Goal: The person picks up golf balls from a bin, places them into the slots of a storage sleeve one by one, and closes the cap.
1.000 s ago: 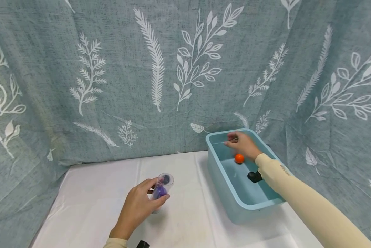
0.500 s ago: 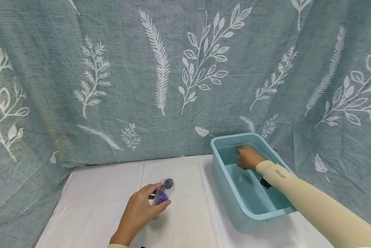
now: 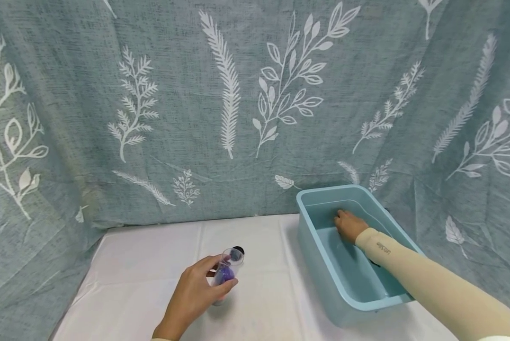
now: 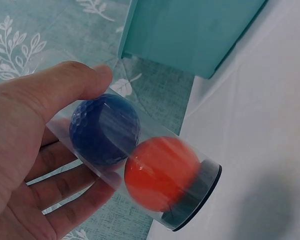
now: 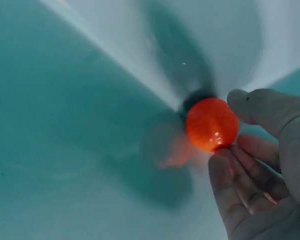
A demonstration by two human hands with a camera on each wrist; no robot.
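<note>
My left hand (image 3: 197, 286) grips a clear plastic tube (image 3: 233, 256) between thumb and fingers, tilted above the white table. Inside it, the left wrist view shows a dimpled dark blue golf ball (image 4: 105, 129) and an orange ball (image 4: 162, 174) against the dark-rimmed end. A round black piece (image 3: 239, 249) shows just behind the tube's mouth. Deep in the blue plastic tub (image 3: 320, 274), my right hand (image 3: 350, 227) pinches another orange ball (image 5: 212, 124) between thumb and fingertips, near a bottom corner. That ball is hidden behind the hand in the head view.
A white cloth (image 3: 148, 265) covers the table. Behind it hangs a grey-green curtain (image 3: 246, 189) with white leaf prints, reaching round both sides. The tub's raised rim (image 3: 323, 256) surrounds my right forearm.
My right hand has gone down into the tub and now has the orange ball in its fingertips. My left hand still holds the tube in much the same place. The view has shifted slightly.
</note>
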